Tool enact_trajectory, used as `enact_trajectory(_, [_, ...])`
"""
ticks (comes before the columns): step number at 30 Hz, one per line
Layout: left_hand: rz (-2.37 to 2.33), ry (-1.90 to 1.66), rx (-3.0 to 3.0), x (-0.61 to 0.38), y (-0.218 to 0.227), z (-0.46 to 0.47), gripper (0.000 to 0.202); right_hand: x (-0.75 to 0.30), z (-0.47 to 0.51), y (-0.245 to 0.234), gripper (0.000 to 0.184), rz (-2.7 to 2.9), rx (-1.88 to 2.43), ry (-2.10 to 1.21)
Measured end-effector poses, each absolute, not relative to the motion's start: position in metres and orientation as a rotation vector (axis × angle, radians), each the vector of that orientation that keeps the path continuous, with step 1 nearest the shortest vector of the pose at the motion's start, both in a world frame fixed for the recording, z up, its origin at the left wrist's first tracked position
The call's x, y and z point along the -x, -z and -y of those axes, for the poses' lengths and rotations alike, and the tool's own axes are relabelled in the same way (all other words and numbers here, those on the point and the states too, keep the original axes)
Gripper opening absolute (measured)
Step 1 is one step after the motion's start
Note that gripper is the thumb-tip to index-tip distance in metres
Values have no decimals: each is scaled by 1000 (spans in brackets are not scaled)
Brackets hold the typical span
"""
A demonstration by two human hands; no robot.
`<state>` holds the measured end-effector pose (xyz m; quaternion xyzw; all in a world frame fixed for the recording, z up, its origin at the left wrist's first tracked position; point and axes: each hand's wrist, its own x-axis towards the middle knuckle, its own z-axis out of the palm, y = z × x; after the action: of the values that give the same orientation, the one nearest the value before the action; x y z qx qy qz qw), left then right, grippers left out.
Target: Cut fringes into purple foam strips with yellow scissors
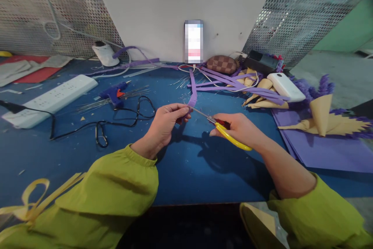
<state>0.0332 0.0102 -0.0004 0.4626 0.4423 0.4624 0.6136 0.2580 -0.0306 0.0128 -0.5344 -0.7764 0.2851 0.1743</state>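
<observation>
My left hand [166, 122] pinches the near end of a long purple paper strip [192, 89] that runs away across the blue table [180, 163]. My right hand [237, 128] is closed around yellow-handled scissors [230, 136], whose thin blades [201, 114] point left and meet the strip right at my left fingertips. Both arms wear yellow-green sleeves.
A blue glue gun [115, 93] with black cord and thin wires lies left, beside a white power strip [49, 99]. A phone [194, 41] leans on the back wall. Purple strips, tan paper cones [320, 113], purple sheets [323, 148], a power bank [285, 86] and a checkered pouch [221, 64] crowd the right.
</observation>
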Motion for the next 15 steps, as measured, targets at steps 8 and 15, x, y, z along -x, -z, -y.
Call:
enact_trajectory(8, [-1007, -1024, -1020, -33, -3, -10, 17, -259, 30, -13, 39, 2177, 1515, -813])
enact_trajectory(15, [-1056, -1096, -1137, -32, 0, -11, 16, -256, 30, -13, 37, 2273, 1570, -544])
